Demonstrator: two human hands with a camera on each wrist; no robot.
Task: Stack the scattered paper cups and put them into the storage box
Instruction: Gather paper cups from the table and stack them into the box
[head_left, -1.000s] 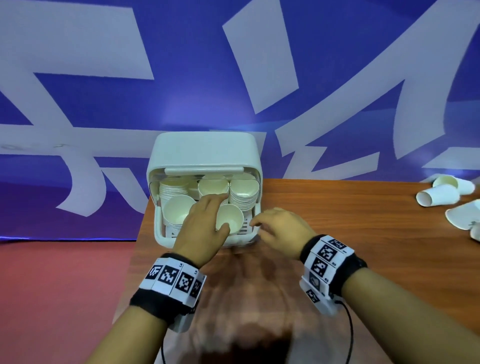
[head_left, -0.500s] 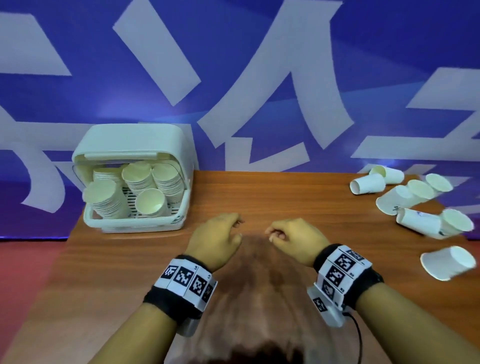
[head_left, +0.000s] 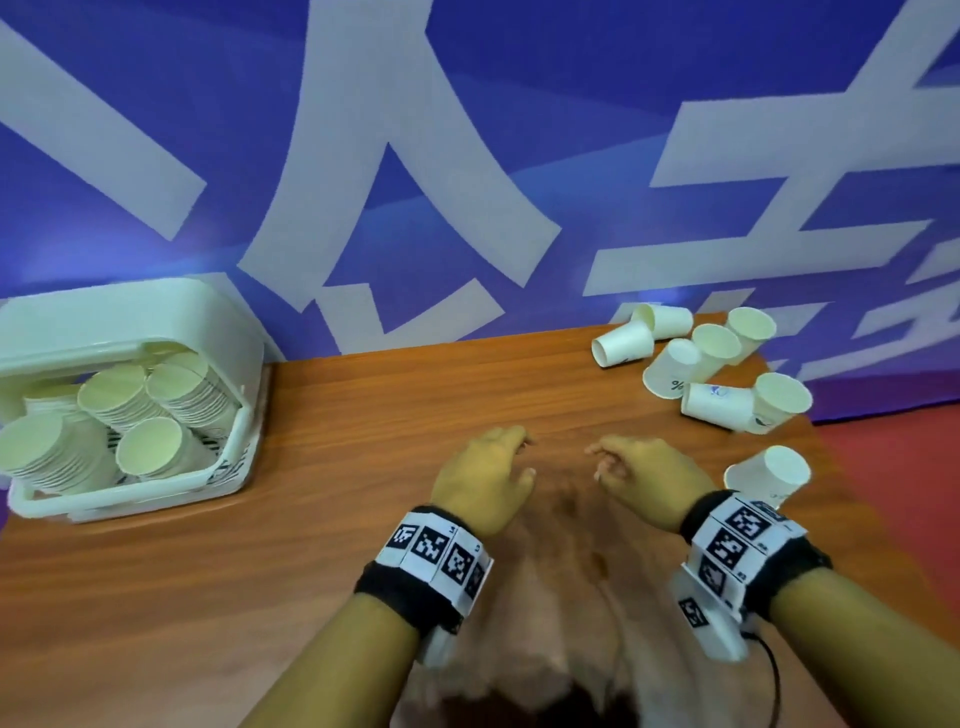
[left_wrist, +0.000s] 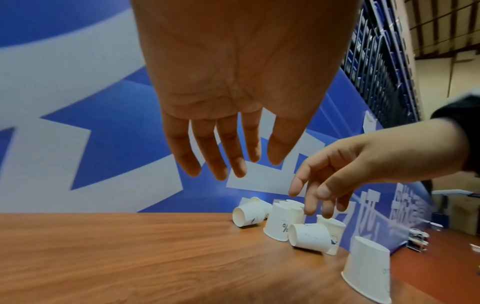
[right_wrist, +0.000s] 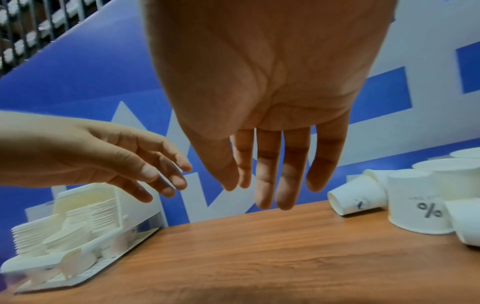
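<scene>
The white storage box (head_left: 31, 506) sits at the table's left end, lid raised, with several stacks of paper cups (head_left: 111, 397) lying inside; it also shows in the right wrist view (right_wrist: 122, 197). Scattered white cups (head_left: 670, 369) lie and stand at the far right of the table (left_wrist: 281, 224) (right_wrist: 413, 201). One upside-down cup (head_left: 769, 475) stands just right of my right hand (head_left: 631, 467). My left hand (head_left: 491, 475) hovers beside it over the table's middle. Both hands are empty with relaxed fingers (left_wrist: 219, 162) (right_wrist: 270, 183).
The wooden table (head_left: 395, 395) backs onto a blue and white banner (head_left: 467, 182). Its right corner ends just past the scattered cups, with red floor (head_left: 893, 467) beyond. Bare wood lies between the box and the cups.
Both hands have pulled back from the storage box, leaving a cup stack inside, and moved right toward the scattered cups. The head view has swung right with them.
</scene>
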